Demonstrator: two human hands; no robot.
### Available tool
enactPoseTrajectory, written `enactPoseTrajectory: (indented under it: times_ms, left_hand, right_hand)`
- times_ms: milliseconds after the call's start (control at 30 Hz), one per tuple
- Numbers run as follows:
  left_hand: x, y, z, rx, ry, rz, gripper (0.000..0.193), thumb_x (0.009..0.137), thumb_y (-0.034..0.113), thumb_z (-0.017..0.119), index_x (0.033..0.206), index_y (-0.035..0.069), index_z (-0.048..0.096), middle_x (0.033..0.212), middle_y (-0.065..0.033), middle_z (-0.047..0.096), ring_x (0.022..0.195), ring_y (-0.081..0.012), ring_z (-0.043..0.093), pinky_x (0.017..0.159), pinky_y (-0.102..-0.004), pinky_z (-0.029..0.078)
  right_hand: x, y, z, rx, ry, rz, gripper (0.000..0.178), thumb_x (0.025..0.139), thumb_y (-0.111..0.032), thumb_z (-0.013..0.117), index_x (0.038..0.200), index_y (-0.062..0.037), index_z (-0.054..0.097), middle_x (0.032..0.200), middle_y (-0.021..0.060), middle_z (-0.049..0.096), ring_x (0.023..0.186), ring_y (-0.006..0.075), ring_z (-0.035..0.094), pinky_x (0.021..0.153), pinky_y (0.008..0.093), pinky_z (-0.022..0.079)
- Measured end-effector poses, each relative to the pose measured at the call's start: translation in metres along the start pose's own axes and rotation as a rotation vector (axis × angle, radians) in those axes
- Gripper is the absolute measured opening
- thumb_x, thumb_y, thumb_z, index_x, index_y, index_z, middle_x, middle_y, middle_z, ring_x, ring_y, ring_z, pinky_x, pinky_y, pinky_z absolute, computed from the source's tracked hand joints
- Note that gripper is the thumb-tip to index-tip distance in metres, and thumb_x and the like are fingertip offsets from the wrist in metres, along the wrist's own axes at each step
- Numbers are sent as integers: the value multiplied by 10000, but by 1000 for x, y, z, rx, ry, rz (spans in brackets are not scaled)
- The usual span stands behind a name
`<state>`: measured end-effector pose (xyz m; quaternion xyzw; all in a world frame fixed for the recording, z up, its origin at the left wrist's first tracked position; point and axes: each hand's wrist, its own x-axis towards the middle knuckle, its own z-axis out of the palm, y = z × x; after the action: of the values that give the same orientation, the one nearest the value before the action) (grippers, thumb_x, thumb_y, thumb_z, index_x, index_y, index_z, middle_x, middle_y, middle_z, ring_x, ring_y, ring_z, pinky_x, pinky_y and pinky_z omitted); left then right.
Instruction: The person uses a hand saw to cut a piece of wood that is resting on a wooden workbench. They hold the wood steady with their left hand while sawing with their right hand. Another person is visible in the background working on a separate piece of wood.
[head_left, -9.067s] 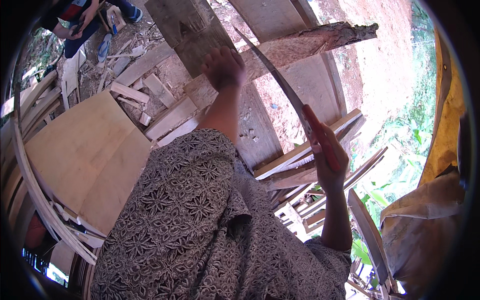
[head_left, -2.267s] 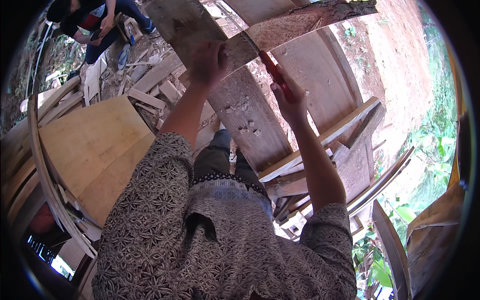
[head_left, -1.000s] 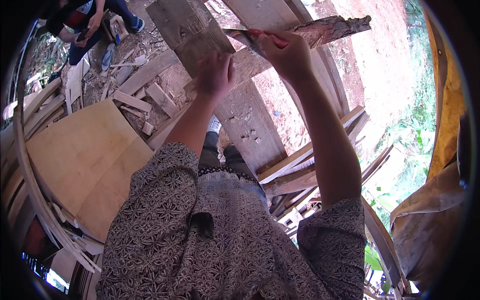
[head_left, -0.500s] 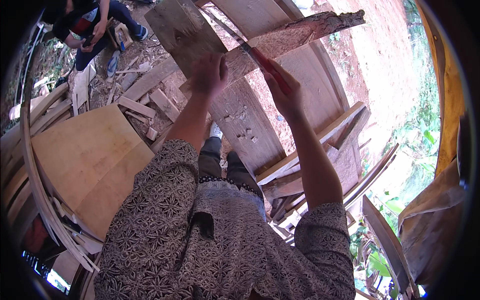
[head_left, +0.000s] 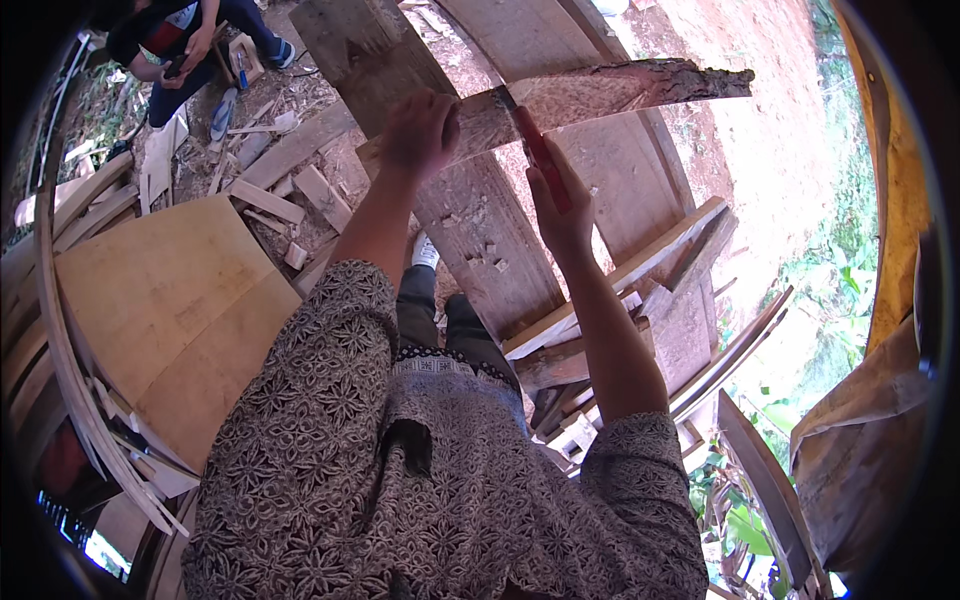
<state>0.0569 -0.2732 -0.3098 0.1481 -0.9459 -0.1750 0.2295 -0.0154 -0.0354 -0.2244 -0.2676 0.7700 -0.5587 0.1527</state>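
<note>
A bark-edged board [head_left: 620, 92] lies crosswise over wider planks, its rough bark end pointing right. My left hand [head_left: 420, 135] is closed over this board near its left end, fingertips partly hidden. In my right hand [head_left: 562, 200] is a hand saw [head_left: 540, 165], gripped by its red handle. Its dark blade meets the board just right of my left hand; most of the blade is out of sight. Beneath the board, a wide plank [head_left: 490, 220] carries several small wood chips.
A large pale wooden panel [head_left: 170, 310] is at the left, beside curved strips [head_left: 75, 340]. Offcuts [head_left: 265, 200] litter the ground. At the far left another person [head_left: 185, 50] holds a dark object. Stacked lumber [head_left: 630, 270] is at the right; yellow sheeting [head_left: 890, 200] hangs farther right.
The bark-edged board has turned, its bark end now lower in the picture. My right hand has drawn the saw slightly nearer, and less of its blade shows. My left hand stays on the board.
</note>
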Motion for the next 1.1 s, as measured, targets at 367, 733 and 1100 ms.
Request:
enactPoseTrajectory:
  times_ms: [367, 733, 1100]
  left_hand:
    - [4, -2, -5, 42, -103, -45, 215, 934, 195, 623, 1131, 109, 625, 1006, -129, 626, 1021, -343, 602, 926, -514, 461]
    - [9, -2, -9, 73, -164, -50, 294, 923, 249, 628, 1190, 136, 577, 1068, -118, 574, 1030, -338, 583, 888, -506, 467]
    - [20, -7, -9, 20, -152, -70, 298, 916, 293, 614, 1160, 134, 552, 1087, -112, 561, 1019, -325, 571, 856, -499, 436]
  right_hand:
    - [23, -32, -3, -53, -41, 135, 464, 968, -139, 722, 1402, -29, 600, 1243, 150, 735, 1200, 199, 679, 977, 335, 533]
    - [170, -102, 25, -160, -281, 225, 464, 971, -287, 654, 1334, 2, 626, 983, 150, 755, 862, 236, 736, 828, 368, 567]
    - [191, -40, 93, -230, -85, 191, 372, 942, -303, 738, 1198, -34, 741, 965, 141, 781, 868, 193, 745, 811, 324, 576]
